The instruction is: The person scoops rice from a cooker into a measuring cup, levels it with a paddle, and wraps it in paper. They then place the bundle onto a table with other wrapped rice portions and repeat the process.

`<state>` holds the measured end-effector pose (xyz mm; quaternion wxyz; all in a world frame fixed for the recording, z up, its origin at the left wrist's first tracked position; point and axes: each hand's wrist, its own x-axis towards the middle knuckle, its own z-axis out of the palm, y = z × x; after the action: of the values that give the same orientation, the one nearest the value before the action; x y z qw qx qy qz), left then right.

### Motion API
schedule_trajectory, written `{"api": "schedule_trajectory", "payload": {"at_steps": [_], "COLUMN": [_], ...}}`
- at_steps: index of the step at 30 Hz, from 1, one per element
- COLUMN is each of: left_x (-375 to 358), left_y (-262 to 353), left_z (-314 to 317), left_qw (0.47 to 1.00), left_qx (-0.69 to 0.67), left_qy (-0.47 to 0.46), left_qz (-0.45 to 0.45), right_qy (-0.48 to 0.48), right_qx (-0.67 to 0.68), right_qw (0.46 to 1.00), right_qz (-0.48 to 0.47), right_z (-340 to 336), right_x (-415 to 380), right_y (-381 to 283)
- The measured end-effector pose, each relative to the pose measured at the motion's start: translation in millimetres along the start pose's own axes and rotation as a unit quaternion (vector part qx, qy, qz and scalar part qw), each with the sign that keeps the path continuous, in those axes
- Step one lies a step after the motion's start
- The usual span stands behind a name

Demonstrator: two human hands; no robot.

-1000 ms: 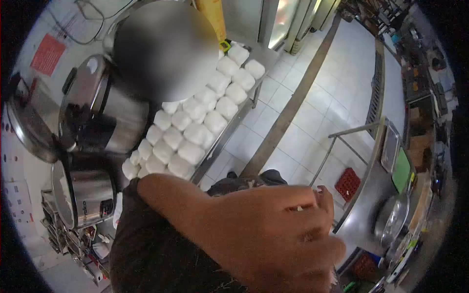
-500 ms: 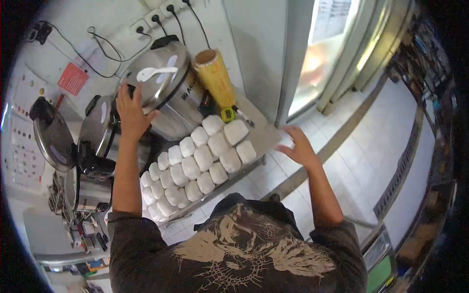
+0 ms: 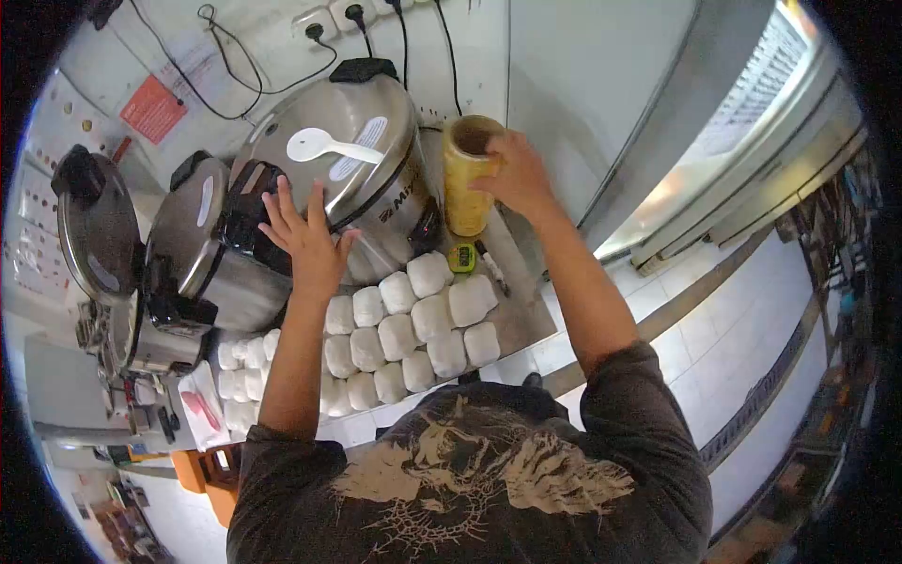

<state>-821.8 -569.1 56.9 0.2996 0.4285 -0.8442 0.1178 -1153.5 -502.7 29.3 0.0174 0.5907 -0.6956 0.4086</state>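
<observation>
My left hand (image 3: 308, 242) is spread, with its fingers apart, at the front of the large steel cooker (image 3: 324, 122), near its black latch. A white spoon (image 3: 329, 147) lies on that cooker's lid. My right hand (image 3: 515, 179) is at the top of the upright yellow roll (image 3: 464, 193), its fingers curled round the rim. Below the cooker, white wrapped bundles (image 3: 397, 336) sit in rows on the counter (image 3: 526, 320). A green timer (image 3: 461, 258) and a marker pen (image 3: 492, 267) lie beside the foot of the roll.
Two smaller steel cookers, one (image 3: 193, 230) with its lid closed and one with a raised lid (image 3: 97, 226), stand at the left. Plugs (image 3: 354, 13) with black cords line the wall. An orange stool (image 3: 214, 479) is below the counter; a lit glass door (image 3: 733, 122) is at the right.
My right hand has moved up and left from beside the counter's end to the yellow roll. My left hand stays by the large cooker, fingers spread wider. The view has shifted.
</observation>
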Motion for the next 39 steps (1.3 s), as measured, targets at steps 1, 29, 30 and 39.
{"api": "schedule_trajectory", "payload": {"at_steps": [1,29,30,39], "left_x": [0.3,77.7,76.3,79.3], "left_y": [-0.8,-76.8,-82.8,-111.0], "left_z": [1.8,-37.9,-36.2,-22.3], "left_qw": [1.0,0.97,0.972,0.986], "left_qx": [0.002,0.109,0.113,0.093], "left_qy": [-0.002,0.065,0.061,0.054], "left_qz": [0.005,-0.205,-0.196,-0.129], "right_qy": [0.023,-0.199,-0.198,-0.207], "right_qx": [0.022,0.114,0.118,0.11], "right_qw": [0.999,0.973,0.972,0.972], "right_qz": [-0.008,-0.035,-0.034,-0.033], "right_z": [-8.9,-123.9,-124.2,-121.5], "right_x": [-9.0,-85.8,-87.2,-79.9], "right_y": [3.3,9.3,10.1,6.0]}}
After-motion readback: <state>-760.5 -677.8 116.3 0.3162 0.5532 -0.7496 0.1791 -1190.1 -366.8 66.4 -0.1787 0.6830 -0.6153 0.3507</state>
